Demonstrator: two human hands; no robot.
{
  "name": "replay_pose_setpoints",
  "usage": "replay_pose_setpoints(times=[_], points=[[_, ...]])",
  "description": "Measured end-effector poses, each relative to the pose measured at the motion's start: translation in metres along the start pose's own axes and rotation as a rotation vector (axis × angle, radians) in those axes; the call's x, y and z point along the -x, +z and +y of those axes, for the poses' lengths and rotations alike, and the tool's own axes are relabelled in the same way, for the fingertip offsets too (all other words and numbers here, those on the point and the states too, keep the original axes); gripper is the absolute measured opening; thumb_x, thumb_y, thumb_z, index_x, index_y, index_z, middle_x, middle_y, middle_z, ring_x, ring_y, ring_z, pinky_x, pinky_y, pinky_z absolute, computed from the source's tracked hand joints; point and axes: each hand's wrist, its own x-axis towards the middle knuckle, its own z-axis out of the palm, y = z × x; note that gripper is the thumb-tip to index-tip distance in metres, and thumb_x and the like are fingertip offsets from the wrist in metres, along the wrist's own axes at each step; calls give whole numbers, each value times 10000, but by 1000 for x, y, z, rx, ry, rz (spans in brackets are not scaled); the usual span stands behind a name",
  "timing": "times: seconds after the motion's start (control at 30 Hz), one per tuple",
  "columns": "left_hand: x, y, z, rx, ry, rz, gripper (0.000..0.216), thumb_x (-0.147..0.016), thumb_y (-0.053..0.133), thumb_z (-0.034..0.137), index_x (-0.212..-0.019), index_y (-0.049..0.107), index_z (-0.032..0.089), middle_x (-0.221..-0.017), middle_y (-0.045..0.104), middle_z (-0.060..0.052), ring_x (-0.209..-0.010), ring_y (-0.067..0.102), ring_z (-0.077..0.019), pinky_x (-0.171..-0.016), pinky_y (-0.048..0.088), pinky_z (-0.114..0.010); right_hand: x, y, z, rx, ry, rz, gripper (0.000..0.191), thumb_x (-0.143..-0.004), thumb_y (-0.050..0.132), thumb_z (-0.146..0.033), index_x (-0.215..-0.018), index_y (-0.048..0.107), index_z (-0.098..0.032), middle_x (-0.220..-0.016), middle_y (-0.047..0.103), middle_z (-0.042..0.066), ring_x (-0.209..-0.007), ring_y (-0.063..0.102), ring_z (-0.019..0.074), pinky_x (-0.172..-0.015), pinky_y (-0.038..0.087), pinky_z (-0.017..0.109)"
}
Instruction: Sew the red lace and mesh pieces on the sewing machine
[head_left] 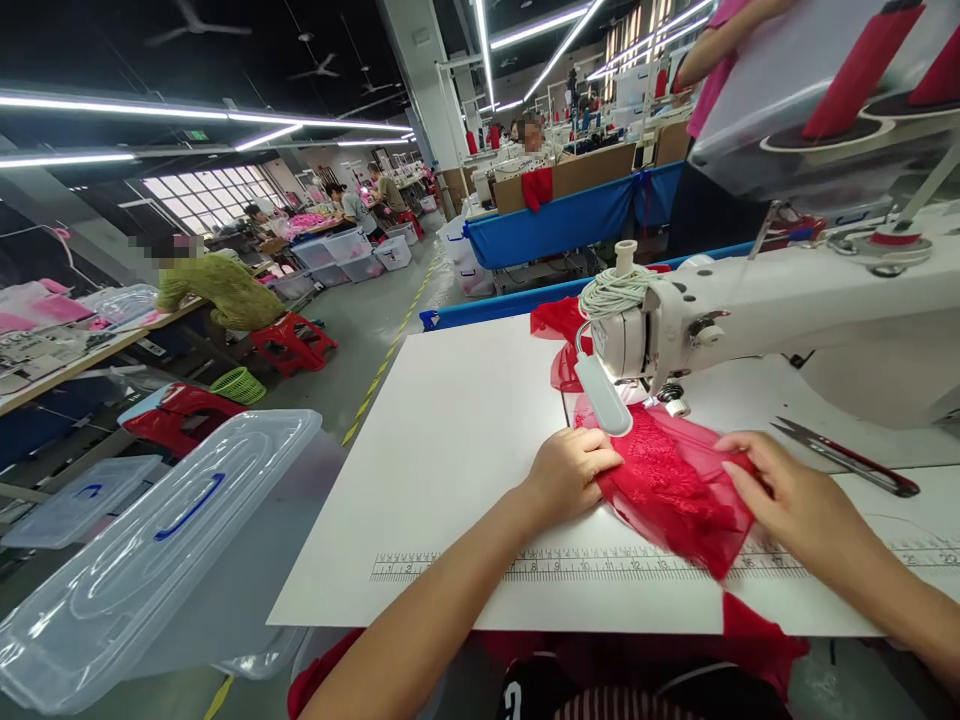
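Fabric (667, 480) is laid lengthwise from the machine (780, 290) to the ruler (555, 568), pinched on its right by the right hand (780, 490) and touched on its left by the left hand (570, 475), whose grip cannot be told.

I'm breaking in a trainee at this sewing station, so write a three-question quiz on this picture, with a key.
1. Multiple choice: what does the right hand pinch?
A. A thread cone
B. A ruler
C. The red fabric
2. True or false: the snips lie loose on the work surface.
3. Short answer: what colour is the lid handle of the nearest clear box, at the left of the picture?

Key: 1. C; 2. True; 3. Blue
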Motion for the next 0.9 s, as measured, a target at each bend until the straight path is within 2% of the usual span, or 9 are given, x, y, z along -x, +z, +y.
replay_pose_setpoints(times=[0.07, 0.17, 0.27, 0.37, 0.43, 0.53, 0.63, 0.77, 0.9], points=[[1, 2, 0, -9, 4, 26, 144, -898, 584, 151, -952, 706, 207, -930, 731, -37, -816, 655, -198, -747, 470, -343, -2, 2, 1, 169, -182, 81, 301, -992, 383, -303, -1153, 636, -291, -1068, 744, 109, -752, 709, 293, -500, 468, 374], [0, 4, -1, -9, 17, 53, 167, -914, 576, 160, -976, 724, 208, -918, 748, -28, -793, 658, -192, -736, 480, -340, -16, 5, -5, 172, -621, 68, 456, -949, 379, -105, -1306, 607, -274, -1339, 678, 104, -1101, 677, 274, -795, 540, 390], [0, 5, 0, -8, 34, 61, 218, -923, 550, 125, -1012, 734, 198, -901, 746, -30, -773, 654, -181, -722, 500, -325, -36, 13, -15, 108, -871, -58, 432, -953, 390, -47, -1257, 635, -231, -1253, 713, 104, -1094, 646, 240, -870, 507, 382], [-1, 2, 4, -16, 60, 55, 260, -925, 519, 86, -1026, 737, 185, -916, 732, -50, -782, 652, -173, -696, 518, -299, -48, 25, -18, 72, -900, -116, 317, -940, 388, -43, -969, 663, -198, -880, 684, 71, -777, 578, 207, -691, 469, 336], [1, -4, 7, -26, 84, 46, 258, -929, 502, 84, -989, 738, 170, -950, 723, -78, -792, 646, -180, -670, 523, -294, -49, 34, -15, 24, -863, -93, 292, -924, 392, -46, -870, 630, -207, -788, 608, 52, -711, 503, 205, -619, 418, 324], [4, -18, 14, 13, 127, -22, 268, -906, 512, 112, -1069, 724, 128, -1068, 700, -134, -833, 631, -209, -681, 550, -322, -46, 41, -10, -30, -776, -93, 284, -902, 400, -35, -844, 609, -219, -825, 595, 57, -759, 498, 215, -634, 412, 329], [8, -31, 18, 65, 93, -136, 341, -1003, 495, 303, -1213, 683, 111, -1201, 656, -183, -952, 629, -258, -778, 579, -382, -43, 39, -9, -15, -728, -141, 335, -852, 383, 23, -869, 614, -220, -930, 639, 68, -804, 527, 213, -662, 437, 330], [9, -38, 18, 37, 27, -194, 777, -1048, 129, 664, -1249, 697, 174, -1193, 640, -183, -997, 617, -283, -787, 572, -411, -44, 36, -10, 10, -721, -123, 369, -854, 356, 39, -908, 616, -216, -1219, 675, 87, -920, 583, 208, -694, 489, 327], [8, -35, 19, -36, 23, -159, 916, -1001, -15, 699, -1235, 728, 218, -1170, 669, -165, -975, 599, -273, -792, 565, -408, -43, 40, -8, -8, -733, -36, 319, -976, 350, -73, -879, 619, -213, -1203, 715, 92, -940, 608, 216, -699, 524, 336]])
